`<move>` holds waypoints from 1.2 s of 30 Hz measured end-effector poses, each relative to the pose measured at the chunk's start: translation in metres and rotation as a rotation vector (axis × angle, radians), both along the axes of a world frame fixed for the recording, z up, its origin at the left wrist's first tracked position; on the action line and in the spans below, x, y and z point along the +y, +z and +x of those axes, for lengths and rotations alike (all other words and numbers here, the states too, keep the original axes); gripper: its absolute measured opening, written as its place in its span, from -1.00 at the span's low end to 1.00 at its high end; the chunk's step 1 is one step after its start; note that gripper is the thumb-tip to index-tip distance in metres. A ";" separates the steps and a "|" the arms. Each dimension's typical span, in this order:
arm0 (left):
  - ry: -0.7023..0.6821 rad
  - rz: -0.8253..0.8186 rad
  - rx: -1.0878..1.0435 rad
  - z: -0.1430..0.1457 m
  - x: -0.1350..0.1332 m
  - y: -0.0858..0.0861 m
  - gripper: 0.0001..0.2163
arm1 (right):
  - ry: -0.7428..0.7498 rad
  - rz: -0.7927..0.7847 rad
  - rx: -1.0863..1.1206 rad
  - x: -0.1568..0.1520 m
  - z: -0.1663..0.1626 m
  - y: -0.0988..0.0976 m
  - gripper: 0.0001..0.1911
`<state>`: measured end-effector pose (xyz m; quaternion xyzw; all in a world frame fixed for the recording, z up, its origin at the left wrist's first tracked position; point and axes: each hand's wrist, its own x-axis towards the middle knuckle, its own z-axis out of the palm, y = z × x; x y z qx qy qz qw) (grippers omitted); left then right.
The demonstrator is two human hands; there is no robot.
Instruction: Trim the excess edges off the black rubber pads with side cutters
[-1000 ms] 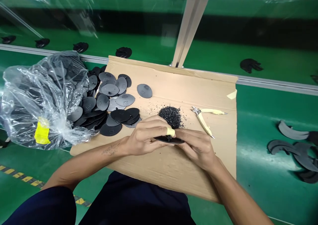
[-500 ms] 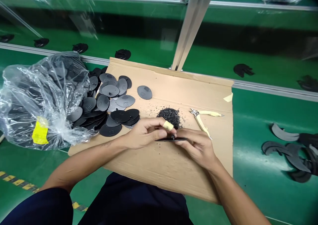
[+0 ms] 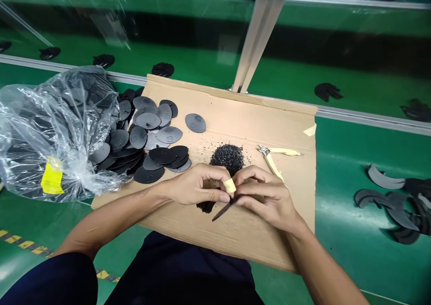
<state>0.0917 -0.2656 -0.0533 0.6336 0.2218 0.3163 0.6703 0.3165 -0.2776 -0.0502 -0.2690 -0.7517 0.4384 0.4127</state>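
Between my hands is a thin black oval plastic piece (image 3: 222,210), seen nearly edge-on and tilted, held just above the cardboard sheet (image 3: 188,224). My left hand (image 3: 198,184) pinches it with thumb and forefinger; yellow tape (image 3: 229,185) wraps one finger. My right hand (image 3: 267,196) grips its other end, fingers closed. Part of the piece is hidden by the fingers. Just beyond my hands lies a heap of small black plastic bits (image 3: 227,156). Side cutters (image 3: 272,154) with pale yellow handles rest open to its right.
Many black oval pieces (image 3: 148,121) are piled at the left, beside a clear plastic bag (image 3: 60,134) with a yellow label. One oval piece (image 3: 195,123) lies apart. Curved black parts (image 3: 393,206) sit on the green surface at right. A metal post (image 3: 259,40) rises behind the cardboard.
The oval piece has turned from level to a slant, its near end now pointing down toward the lower left. My right hand's fingers have lifted and shifted closer to my left hand.
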 end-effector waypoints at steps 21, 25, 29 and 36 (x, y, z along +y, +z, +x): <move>0.525 0.665 0.167 0.004 0.006 -0.018 -0.83 | -0.498 0.196 -1.073 0.031 0.067 -0.007 -0.44; 0.524 0.722 0.164 0.003 0.006 -0.018 -0.86 | -0.549 0.156 -0.974 0.028 0.062 -0.006 -0.61; 0.524 0.685 0.194 0.002 0.005 -0.015 -0.88 | -0.492 0.214 -0.627 0.022 0.045 0.001 -0.72; 0.500 0.649 0.162 0.002 0.006 -0.015 -0.89 | -0.239 0.210 -0.357 0.010 0.024 0.012 -0.65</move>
